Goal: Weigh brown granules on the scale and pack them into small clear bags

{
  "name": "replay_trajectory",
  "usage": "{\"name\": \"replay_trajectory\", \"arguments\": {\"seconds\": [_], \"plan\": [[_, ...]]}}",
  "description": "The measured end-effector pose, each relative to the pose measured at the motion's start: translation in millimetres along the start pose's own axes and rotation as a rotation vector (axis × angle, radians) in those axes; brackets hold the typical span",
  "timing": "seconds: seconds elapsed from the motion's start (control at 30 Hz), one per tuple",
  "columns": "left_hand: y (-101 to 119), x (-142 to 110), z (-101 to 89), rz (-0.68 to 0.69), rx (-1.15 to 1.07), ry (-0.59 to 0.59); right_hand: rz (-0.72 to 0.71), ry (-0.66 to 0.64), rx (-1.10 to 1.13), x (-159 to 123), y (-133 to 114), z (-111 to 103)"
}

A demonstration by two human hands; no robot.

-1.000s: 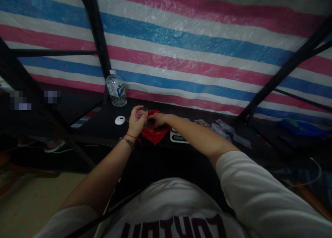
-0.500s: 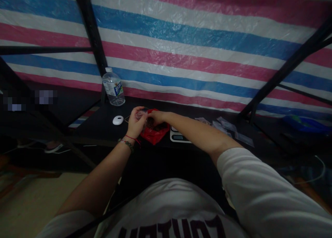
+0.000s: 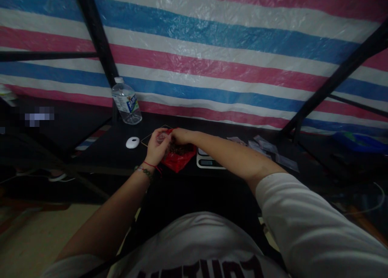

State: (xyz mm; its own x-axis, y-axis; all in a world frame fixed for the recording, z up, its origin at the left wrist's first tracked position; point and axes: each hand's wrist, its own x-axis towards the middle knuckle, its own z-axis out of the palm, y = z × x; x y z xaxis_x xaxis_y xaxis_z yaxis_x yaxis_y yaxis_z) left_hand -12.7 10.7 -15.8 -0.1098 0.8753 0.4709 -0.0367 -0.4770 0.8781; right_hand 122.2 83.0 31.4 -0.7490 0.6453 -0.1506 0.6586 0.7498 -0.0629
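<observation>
A crumpled red plastic bag (image 3: 177,163) of small dark brown pieces (image 3: 182,150) lies open on the black desk (image 3: 103,150), one corner pointing toward the person. At its left edge, the left hand's (image 3: 155,148) grip holds a small clear plastic bag (image 3: 162,137), long axis unclear; the right hand's (image 3: 181,136) grip, beside it, is hidden. Behind hangs a striped plastic sheet (image 3: 212,47).

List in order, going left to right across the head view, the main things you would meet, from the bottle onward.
Clear bottle → left hand → red bag → white scale → small clear packets → blue object.
</observation>
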Motion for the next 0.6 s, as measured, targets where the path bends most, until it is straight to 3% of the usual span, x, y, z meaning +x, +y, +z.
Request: {"name": "replay_trajectory", "arguments": {"seconds": [0.3, 0.6], "plan": [[7, -2, -0.5, 0.005, 0.010, 0.040, -0.043, 0.009, 0.059, -17, 2, -21], [11, -3, 1.1, 0.012, 0.013, 0.023, 0.083, -0.046, 0.154, -51, 3, -4]]}}
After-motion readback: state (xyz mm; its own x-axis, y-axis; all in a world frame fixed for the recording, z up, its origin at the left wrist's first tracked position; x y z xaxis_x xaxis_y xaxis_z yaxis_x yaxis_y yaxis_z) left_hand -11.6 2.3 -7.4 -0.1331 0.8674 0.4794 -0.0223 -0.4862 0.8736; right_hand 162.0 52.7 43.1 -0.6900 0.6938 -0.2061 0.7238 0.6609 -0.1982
